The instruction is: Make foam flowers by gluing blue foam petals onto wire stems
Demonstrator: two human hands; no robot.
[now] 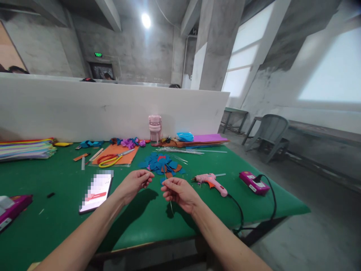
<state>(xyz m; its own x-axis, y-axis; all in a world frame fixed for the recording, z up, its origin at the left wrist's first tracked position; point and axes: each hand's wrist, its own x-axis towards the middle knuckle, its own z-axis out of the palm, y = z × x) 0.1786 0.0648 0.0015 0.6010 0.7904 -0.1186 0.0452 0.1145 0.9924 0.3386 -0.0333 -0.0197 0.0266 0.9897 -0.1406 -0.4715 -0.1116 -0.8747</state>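
— Head view, entry one: right hand (179,192), raised over the near part of the green felt-covered table (141,226). Grip?
— Narrow. Thumb and fingers pinched on a thin grey metal wire (171,207), held roughly upright, lower end hanging below the palm.
— Entry two?
— Left hand (135,183), just beside the right, not touching it. Fingertips pinched close; anything between them too small to tell.
— Items beyond the hands?
— Pile of blue felt cut-outs (159,163), a few brown and red pieces mixed in, just behind both hands. Pink hot glue gun (210,181) lying to the right, black cord trailing over the table edge. Pink power strip (253,183) farther right, black plug inserted.
— Left side?
— Black smartphone (96,192), screen lit, flat beside the left forearm. Yellow-and-red-handled scissors (113,159) resting on an orange sheet (124,152). Stack of multicoloured sheets (25,148) at far left.
— Rear?
— Pink plastic drinking bottle (155,128), upright, close to the white partition wall (84,109). Grey plastic chair (270,137) on the floor, well apart from the table, right.
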